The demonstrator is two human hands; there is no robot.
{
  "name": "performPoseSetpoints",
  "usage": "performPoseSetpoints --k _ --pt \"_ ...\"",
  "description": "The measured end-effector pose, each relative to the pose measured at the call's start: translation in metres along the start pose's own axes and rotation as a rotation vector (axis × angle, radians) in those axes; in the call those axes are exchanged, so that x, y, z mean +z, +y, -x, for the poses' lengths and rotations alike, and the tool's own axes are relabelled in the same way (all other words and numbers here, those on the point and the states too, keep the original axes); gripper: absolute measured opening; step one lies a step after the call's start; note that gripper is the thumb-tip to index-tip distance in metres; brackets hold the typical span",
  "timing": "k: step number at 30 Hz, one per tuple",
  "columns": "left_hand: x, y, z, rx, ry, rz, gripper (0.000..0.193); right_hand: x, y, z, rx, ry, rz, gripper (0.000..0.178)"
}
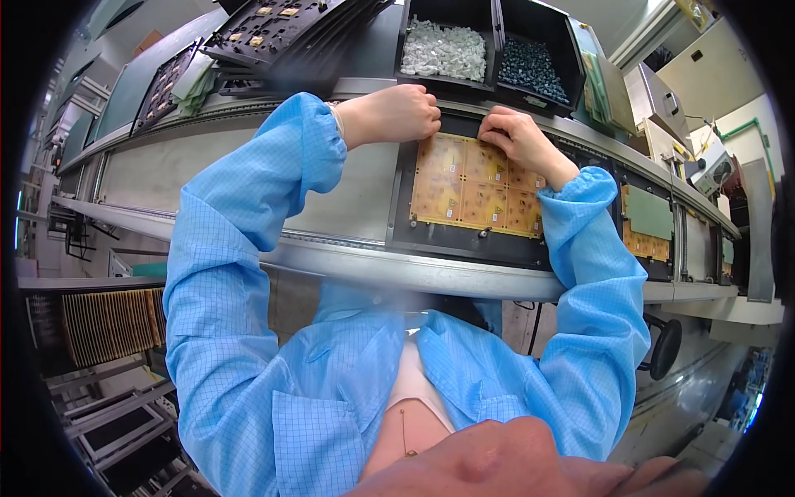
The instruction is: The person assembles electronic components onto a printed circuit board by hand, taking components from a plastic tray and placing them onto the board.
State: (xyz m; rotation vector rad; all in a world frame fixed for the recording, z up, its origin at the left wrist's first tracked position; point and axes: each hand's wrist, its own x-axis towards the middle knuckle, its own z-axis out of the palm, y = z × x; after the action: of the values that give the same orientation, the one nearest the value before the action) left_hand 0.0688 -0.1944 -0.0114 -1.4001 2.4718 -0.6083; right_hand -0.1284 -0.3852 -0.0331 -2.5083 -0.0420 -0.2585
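Observation:
A yellow-orange circuit board panel (460, 192), divided into several sections, lies in a black carrier tray (402, 203) on the conveyor line. My left hand (393, 114) is closed at the panel's far left corner, fingers curled down near the tray's far edge; what it grips, if anything, is hidden. My right hand (520, 142) is over the panel's far edge, thumb and fingertips pinched together. Whatever lies between those fingertips is too small to make out.
Beyond the conveyor stand a black bin of white parts (443, 51) and a black bin of dark blue parts (534, 70). Black trays (277, 33) are stacked at far left. Another panel with a green sheet (650, 214) sits at right. A metal rail (414, 269) runs along the near side.

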Motion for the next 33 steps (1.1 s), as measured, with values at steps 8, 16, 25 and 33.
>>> performPoseSetpoints --k 8,16,25,33 --pt "-0.004 -0.027 -0.034 -0.616 0.408 0.162 0.005 -0.004 -0.024 0.032 -0.064 0.3 0.227 0.017" --pt "0.019 -0.06 -0.086 -0.856 0.009 0.262 0.014 0.001 0.018 0.128 0.561 0.497 0.252 0.031" --pt "0.023 -0.067 -0.081 -0.759 0.391 0.401 0.009 0.012 -0.003 0.11 0.492 0.39 0.003 0.037" --pt "0.007 -0.067 -0.064 -0.77 0.425 0.587 0.012 -0.033 0.003 0.02 0.197 0.452 0.219 0.014"
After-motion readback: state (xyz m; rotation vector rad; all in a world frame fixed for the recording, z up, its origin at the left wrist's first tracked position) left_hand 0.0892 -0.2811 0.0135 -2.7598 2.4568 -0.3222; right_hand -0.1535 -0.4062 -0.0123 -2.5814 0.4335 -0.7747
